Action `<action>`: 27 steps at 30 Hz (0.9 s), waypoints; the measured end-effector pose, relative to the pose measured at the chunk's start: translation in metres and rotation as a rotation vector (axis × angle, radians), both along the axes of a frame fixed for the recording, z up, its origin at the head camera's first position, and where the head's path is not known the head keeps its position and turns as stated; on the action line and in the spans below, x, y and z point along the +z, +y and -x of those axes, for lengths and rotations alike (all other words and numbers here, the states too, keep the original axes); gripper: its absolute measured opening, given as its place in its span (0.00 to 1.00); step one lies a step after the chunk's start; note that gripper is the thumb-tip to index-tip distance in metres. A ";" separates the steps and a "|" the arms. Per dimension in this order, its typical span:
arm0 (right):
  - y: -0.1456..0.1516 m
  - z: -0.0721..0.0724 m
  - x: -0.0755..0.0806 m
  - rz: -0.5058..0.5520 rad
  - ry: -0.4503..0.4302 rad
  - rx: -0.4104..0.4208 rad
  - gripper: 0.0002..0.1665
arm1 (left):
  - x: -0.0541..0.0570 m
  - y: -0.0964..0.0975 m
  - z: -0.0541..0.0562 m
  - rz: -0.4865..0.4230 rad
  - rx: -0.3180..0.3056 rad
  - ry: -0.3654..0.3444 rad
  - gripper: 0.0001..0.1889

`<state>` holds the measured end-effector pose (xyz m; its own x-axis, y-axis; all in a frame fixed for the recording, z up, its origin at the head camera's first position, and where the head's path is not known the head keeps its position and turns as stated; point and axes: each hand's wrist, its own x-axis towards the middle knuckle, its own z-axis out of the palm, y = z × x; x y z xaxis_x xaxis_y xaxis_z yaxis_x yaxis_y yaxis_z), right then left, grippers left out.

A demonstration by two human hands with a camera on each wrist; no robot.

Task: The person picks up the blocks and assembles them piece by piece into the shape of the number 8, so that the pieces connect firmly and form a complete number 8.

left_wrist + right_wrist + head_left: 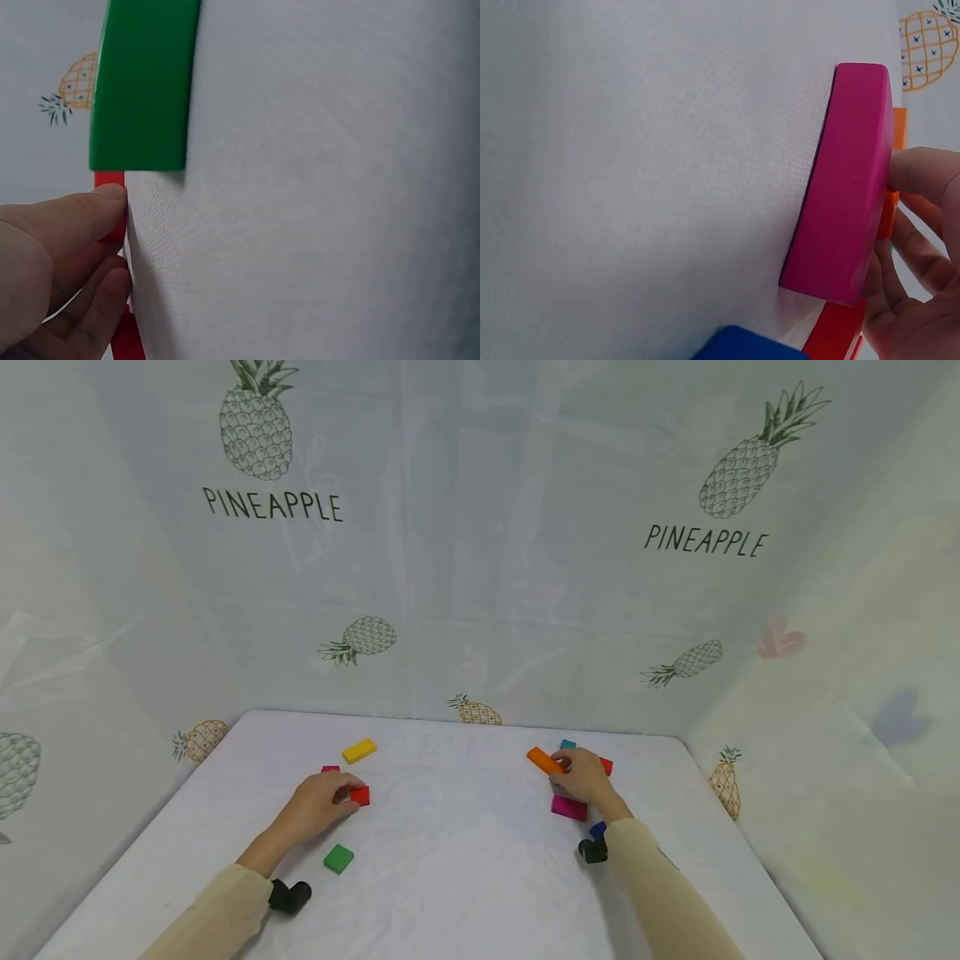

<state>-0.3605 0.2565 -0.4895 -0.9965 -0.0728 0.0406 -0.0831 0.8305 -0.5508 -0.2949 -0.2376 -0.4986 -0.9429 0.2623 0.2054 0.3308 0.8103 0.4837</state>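
Note:
My left hand pinches a small red block between thumb and fingers on the white tabletop. Behind that hand, a second red block is mostly hidden. In the left wrist view, a green block looms close in front of the thumb. On the other side, my right hand holds one end of a long orange block between thumb and fingers. A magenta block lies just nearer than this hand. Partly covered by the hand is another red block.
A yellow block lies toward the back left. A teal block sits behind my right hand, and a blue block lies beside the right wrist. Pineapple-printed sheeting rises behind the white table.

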 end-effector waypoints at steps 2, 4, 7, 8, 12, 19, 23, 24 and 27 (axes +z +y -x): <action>0.001 0.001 -0.001 -0.004 -0.003 -0.001 0.21 | 0.000 0.001 -0.001 0.002 -0.001 0.006 0.17; 0.001 0.001 -0.001 -0.001 -0.004 -0.001 0.21 | 0.000 0.001 0.000 0.005 0.006 0.003 0.17; 0.000 0.001 -0.001 0.003 -0.002 0.005 0.21 | 0.001 0.001 -0.001 0.008 0.007 -0.001 0.17; 0.000 0.001 -0.001 0.003 -0.002 0.007 0.20 | 0.001 0.001 -0.001 0.006 0.009 -0.005 0.17; -0.002 0.001 0.000 -0.009 -0.004 0.019 0.20 | 0.002 0.001 -0.001 -0.002 0.013 -0.014 0.17; -0.006 -0.003 0.006 -0.022 0.033 0.079 0.20 | 0.000 0.000 0.000 0.001 0.000 -0.005 0.17; -0.011 -0.007 0.011 -0.020 0.036 0.111 0.20 | 0.000 -0.001 0.002 0.010 -0.019 0.009 0.17; -0.013 -0.008 0.012 -0.020 0.034 0.117 0.20 | 0.001 -0.001 0.002 0.011 -0.020 0.011 0.17; -0.018 -0.011 0.013 -0.017 0.036 0.137 0.19 | 0.001 -0.001 0.002 0.016 -0.017 0.010 0.17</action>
